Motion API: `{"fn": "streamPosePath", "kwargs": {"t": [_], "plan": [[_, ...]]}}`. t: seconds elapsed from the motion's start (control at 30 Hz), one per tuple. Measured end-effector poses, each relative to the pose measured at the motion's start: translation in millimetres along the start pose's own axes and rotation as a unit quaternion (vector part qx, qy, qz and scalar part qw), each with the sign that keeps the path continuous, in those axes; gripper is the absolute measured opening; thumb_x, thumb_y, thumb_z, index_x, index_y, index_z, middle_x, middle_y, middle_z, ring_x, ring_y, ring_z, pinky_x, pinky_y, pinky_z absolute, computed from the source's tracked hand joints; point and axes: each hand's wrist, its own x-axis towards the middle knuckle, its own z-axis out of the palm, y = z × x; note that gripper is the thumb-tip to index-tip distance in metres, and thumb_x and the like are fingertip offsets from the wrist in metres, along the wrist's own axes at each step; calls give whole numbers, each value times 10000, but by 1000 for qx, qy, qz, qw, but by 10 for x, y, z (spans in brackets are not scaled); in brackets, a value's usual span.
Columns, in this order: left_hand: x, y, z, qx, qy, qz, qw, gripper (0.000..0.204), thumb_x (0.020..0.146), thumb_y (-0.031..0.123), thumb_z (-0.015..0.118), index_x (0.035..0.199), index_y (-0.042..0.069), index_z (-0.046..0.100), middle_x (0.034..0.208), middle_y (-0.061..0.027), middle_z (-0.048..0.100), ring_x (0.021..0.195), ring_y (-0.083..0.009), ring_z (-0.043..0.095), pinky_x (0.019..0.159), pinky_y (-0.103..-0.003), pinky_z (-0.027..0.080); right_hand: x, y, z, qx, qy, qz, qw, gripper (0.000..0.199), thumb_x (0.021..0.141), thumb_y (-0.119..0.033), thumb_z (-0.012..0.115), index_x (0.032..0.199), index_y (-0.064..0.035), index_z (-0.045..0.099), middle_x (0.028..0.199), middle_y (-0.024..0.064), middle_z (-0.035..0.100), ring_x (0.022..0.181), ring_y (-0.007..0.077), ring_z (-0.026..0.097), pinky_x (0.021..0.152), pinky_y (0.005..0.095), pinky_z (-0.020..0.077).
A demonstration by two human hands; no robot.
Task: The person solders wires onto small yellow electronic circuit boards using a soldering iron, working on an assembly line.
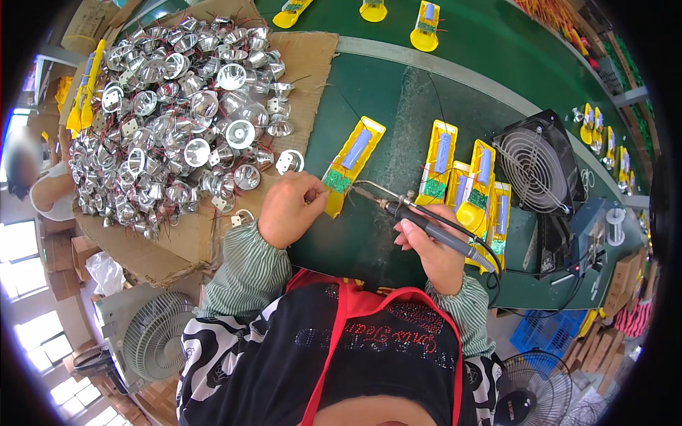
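Right hand [439,254]: grasping soldering iron [428,226] pen-style, presumably for tip control | Left hand [285,207]: pinching beside yellow casing [350,170], apparently steadying work; pinched item indiscernible

Lettering [387,339] on black shirt [284,369], perhaps print [526,402] on fan hub [510,412]

2 hands [288,209] [439,254], 1 sldr. iron [453,243], 1 spool [615,221]

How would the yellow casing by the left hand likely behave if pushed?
The casing looks like moulded plastic, so probably stiff. Its long, shallow shape suggests sliding rather than rolling. The exposed green board could be fragile, and the blue cylinder may make the far end heavier.
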Motion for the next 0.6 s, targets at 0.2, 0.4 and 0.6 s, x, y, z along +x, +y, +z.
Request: {"fn": "streamPosePath", "kwargs": {"t": [0.2,0.4,0.6], "plan": [[5,55,-108,8,-46,5,999,90,735,88,651,803,31,642,693,-87,595,670,-242,537,607,-362,422,-10,10,-6,8,-4,7,1000,213,815,-39,635,984,55,545,817,93,630,654,122,626,574,221,506],[-14,12,-76,-28,-19,21,999,140,740,85,659,866,25,642,715,-87,607,684,-237,549,629,-359,432,48,1,52,4,-12,4,1000,209,825,-29,614,997,51,528,820,114,634,656,132,625,569,225,506],[-16,42,-95,-16,-5,5,1000,140,760,79,657,877,3,642,759,-98,598,727,-233,567,649,-336,439,110,17,61,-26,-23,2,999,214,837,-29,591,1019,52,514,838,142,637,657,153,631,571,235,515]]}}
